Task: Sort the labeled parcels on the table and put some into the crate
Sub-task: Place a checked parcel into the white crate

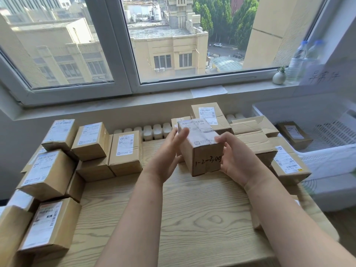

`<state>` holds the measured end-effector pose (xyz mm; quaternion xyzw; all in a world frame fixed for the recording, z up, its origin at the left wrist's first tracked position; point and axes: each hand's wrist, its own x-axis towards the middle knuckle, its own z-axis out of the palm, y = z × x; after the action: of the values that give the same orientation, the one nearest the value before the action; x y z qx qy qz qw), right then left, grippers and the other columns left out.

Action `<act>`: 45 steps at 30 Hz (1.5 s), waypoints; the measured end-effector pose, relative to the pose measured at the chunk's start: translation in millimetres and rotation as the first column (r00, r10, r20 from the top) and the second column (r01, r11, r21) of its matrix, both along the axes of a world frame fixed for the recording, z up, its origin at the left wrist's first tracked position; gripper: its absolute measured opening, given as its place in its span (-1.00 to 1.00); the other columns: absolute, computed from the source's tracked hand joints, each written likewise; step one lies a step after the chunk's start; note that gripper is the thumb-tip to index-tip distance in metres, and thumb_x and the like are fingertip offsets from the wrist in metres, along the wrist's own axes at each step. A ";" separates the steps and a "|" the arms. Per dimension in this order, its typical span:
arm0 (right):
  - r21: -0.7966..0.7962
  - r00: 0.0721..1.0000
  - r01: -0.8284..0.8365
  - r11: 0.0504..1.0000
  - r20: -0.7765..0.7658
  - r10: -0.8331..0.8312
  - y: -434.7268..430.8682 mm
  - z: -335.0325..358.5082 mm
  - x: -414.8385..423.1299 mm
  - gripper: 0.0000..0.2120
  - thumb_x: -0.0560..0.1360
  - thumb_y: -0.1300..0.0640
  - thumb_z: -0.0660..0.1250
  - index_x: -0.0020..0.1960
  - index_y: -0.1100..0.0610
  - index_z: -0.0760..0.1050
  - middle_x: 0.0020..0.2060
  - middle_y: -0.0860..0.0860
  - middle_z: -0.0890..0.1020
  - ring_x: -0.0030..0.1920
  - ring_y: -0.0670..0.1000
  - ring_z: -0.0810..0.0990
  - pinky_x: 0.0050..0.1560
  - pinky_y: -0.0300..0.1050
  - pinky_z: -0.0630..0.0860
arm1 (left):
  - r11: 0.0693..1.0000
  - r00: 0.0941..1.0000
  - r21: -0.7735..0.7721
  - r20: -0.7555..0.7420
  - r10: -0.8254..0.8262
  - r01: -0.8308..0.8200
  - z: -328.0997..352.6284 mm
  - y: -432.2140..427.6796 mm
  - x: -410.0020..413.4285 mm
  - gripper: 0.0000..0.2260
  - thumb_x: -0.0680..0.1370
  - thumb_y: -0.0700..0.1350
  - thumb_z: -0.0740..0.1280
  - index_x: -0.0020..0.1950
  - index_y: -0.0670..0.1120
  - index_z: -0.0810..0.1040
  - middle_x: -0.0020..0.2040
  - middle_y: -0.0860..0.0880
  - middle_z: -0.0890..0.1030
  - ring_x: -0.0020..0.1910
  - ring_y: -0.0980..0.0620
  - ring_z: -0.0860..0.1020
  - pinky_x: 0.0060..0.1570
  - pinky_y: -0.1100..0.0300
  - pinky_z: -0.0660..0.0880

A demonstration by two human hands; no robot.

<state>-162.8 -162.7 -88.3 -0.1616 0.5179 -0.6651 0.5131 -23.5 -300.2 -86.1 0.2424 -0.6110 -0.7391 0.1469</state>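
A small brown cardboard parcel [202, 155] is held in the air above the middle of the wooden counter [183, 209], tilted so one corner points down. Its top face carries a white shipping label under clear tape, and the side facing the camera has handwritten black digits starting "1-2-2". The right hand [238, 160] grasps the parcel from the right, with the thumb on the top edge and the fingers wrapped around the far and lower side. The left hand [167, 153] lies against the parcel's left face with its fingers fairly straight and slightly blurred, pressing rather than curling around it.

Along the left side of the counter is a pile of labeled boxes [90, 141], stacked in two layers and running from the far edge to the near corner. A second pile of boxes [250, 139] sits on the right side, just behind and beside the right hand, some showing only taped flaps.

The white plastic crate [331, 162] stands just beside the right end of the counter. One labeled box [295, 134] lies inside it, near the back left corner.

A white radiator [154, 132] shows behind the counter under the window sill. At the right end of the sill stand a small white vase [279, 77] and two clear bottles [298, 60]
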 end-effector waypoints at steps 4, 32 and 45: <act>-0.089 0.991 -0.092 0.992 -0.105 0.082 1.6 -2.0 0.4 -0.39 0.40 0.12 0.31 0.47 0.08 0.43 0.31 0.13 0.62 0.35 0.19 0.57 0.38 0.19 0.43 | 0.992 0.987 0.072 0.126 0.097 -0.106 2.2 2.3 -0.2 -0.60 0.56 0.34 0.24 0.25 0.14 0.58 0.05 0.03 0.75 0.14 -0.02 0.69 0.27 -0.08 0.56; 0.010 0.947 0.155 0.988 -0.287 -0.145 -8.4 -0.5 6.6 -0.78 0.64 0.07 0.31 0.24 0.01 0.63 0.03 -0.01 0.75 0.05 0.02 0.66 0.09 -0.05 0.57 | 0.997 0.999 -0.074 0.003 -0.038 0.038 6.0 11.2 -7.3 -0.28 0.48 0.01 0.52 0.55 0.17 0.24 0.32 0.11 0.57 0.11 0.26 0.64 -0.07 0.37 0.58; 0.016 0.924 0.199 0.980 -0.336 -0.182 -16.7 3.2 14.9 -0.82 0.61 0.19 0.34 0.13 0.09 0.68 -0.07 0.04 0.76 -0.07 0.01 0.71 -0.11 -0.12 0.59 | 0.958 0.965 0.128 -0.010 0.261 -0.257 -11.8 32.1 -30.0 -0.47 0.47 0.03 0.27 0.43 0.27 0.29 0.45 -0.05 0.48 0.27 -0.07 0.61 0.26 -0.08 0.57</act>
<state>-147.9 -179.4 -85.1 -0.2076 0.6270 -0.6617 0.3549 -53.5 -268.1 -97.8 0.3192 -0.5242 -0.7537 0.2350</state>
